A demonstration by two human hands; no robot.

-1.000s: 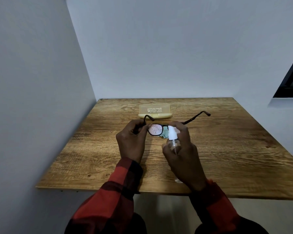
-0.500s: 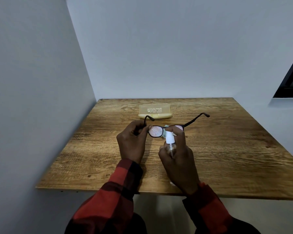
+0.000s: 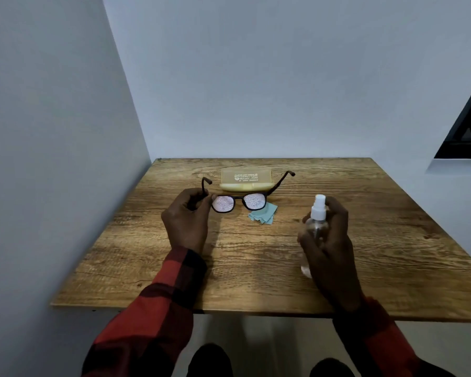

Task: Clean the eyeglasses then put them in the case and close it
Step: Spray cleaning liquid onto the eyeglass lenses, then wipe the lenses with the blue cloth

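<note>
- The right hand [image 3: 327, 240] has pulled the spray bottle [image 3: 316, 227] away from the eyeglasses [image 3: 238, 201]; half a second ago its nozzle sat right against the frame, and now it stands well to the right of the eyeglasses, upright, with the fingers wrapped around its clear body.
- Both lenses now show a speckle of droplets, which suggests that spraying is finished and wiping is the next step.
- The left hand [image 3: 186, 217] has not let go: its grip pinches the eyeglasses at the left hinge, holding them just above the desk [image 3: 392, 240] with both temples open and pointing away from the person.
- The blue cloth [image 3: 263, 214], which the right hand was covering, lies in view on the desk just below and to the right of the eyeglasses.
- The yellow case [image 3: 245, 180] lies just behind the eyeglasses, apparently shut, so the storing steps are not yet begun.
- The right hand probably needs to set the bottle down before it can take the cloth.
</note>
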